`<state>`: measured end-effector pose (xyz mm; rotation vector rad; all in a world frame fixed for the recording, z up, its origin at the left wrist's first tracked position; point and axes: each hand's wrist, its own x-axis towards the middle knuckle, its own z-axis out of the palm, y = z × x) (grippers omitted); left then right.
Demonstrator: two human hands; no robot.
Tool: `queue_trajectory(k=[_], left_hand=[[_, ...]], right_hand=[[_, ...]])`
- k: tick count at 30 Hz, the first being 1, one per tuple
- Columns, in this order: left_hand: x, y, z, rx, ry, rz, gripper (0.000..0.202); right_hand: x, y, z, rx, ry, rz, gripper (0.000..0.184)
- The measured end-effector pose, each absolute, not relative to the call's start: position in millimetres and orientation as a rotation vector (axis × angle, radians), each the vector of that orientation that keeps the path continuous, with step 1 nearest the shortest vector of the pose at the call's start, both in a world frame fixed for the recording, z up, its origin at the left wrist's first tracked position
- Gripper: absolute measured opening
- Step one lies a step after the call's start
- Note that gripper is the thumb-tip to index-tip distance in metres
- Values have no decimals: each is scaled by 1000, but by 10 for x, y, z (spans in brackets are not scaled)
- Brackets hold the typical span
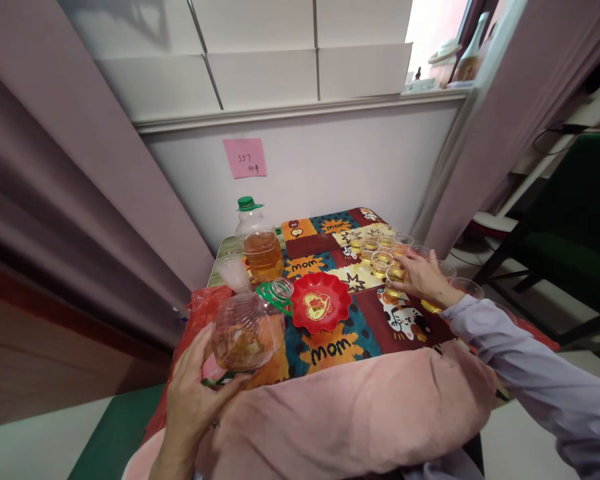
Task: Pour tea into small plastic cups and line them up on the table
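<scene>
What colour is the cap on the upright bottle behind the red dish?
Green. The cap shows best in the head view.

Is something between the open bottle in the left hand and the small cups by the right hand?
Yes. A red plate lies flat between the open bottle in the left hand and the cups at the right hand. The capped bottle stands farther back.

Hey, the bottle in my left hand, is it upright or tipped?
Tipped: the bottle lies nearly sideways in the left hand, its neck pointing toward the red plate.
</scene>
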<state>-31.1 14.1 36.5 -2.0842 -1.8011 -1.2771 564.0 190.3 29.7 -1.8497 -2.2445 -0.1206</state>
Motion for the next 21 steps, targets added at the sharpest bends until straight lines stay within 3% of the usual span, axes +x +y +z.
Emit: queue_trajectory(k=[9,14,21], left_hand=[[-304,95,354,-2068,-1808,-1291,108],[-318,94,342,-2080,-1750,-1255,108],[-266,72,364,-2094,-1659,-1187,111]], right_hand=[[5618,1839,278,-1863,-2182,-196,67],[5390,1755,430,-1615,-2070,-323,63],[4162,1703,762,-988,-2193,-28,25]])
